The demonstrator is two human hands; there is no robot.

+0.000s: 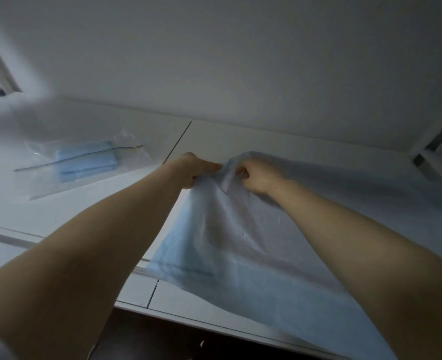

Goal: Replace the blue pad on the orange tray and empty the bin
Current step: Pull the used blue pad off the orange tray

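**A:** Where's the pad, and what have your hands got?

**B:** Blue pad [240,255] is spread over the R half of the white counter [58,216], its far part bunched up at ctr. Your left hand [192,170] and right hand [257,176] meet there, just beside each other. Both have fingers curled into the same raised fold, so each hand is clamped on the pad.

**A:** Edges?

**B:** Pad's near-L corner lies on the counter, short of the front edge [214,326]. Further R the sheet reaches that edge and seems to run over it toward you. The L side climbs at a slant from that corner to your left hand. The far side lies creased near the foot of the white wall [240,61]. The R end passes under your right forearm and out of shot.

**A:** Room to move?

**B:** White counter lies btwn your left arm and a clear zip bag [45,183], which sits well apart from the pad on the far L. The bag lies flat w/ folded blue sheets [84,162] inside and its zip strip across them. A dark seam [178,141] crosses the counter far-to-near btwn bag and hands, then slips under your left wrist. Far R, a white frame post [422,146] stands at the counter's corner, near the pad's far-R reach. Below the front edge it's dark; can't tell what's there.
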